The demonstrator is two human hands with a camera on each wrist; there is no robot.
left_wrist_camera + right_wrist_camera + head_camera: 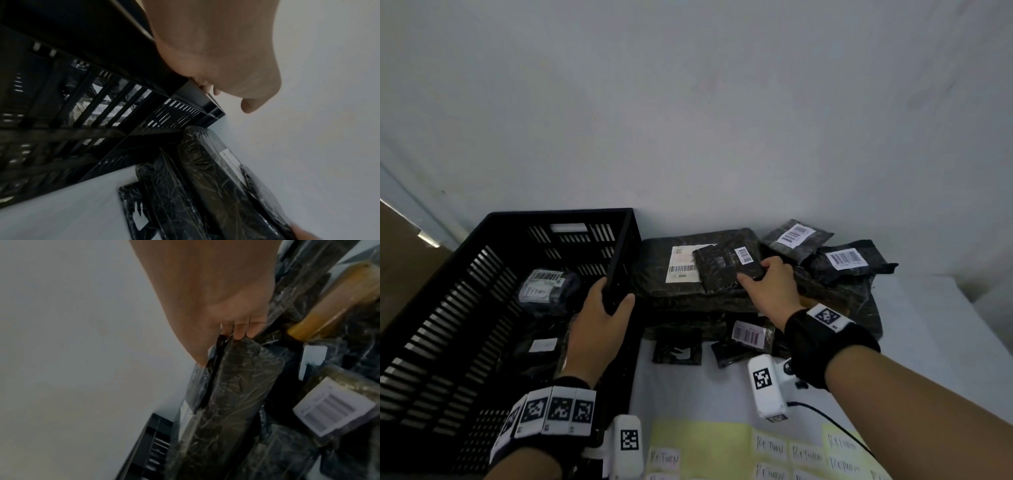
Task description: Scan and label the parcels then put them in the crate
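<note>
Two hands at a parcel-sorting table.
The left hand point(599, 318) grips the black crate point(448, 308) rim; the right hand point(770, 284) pinches a small black parcel point(726, 270) lying atop the large parcel point(671, 291) beside the crate.

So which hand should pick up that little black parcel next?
The right hand: its fingers already pinch the small parcel atop the pile. The left hand is busy gripping the crate rim.
</note>
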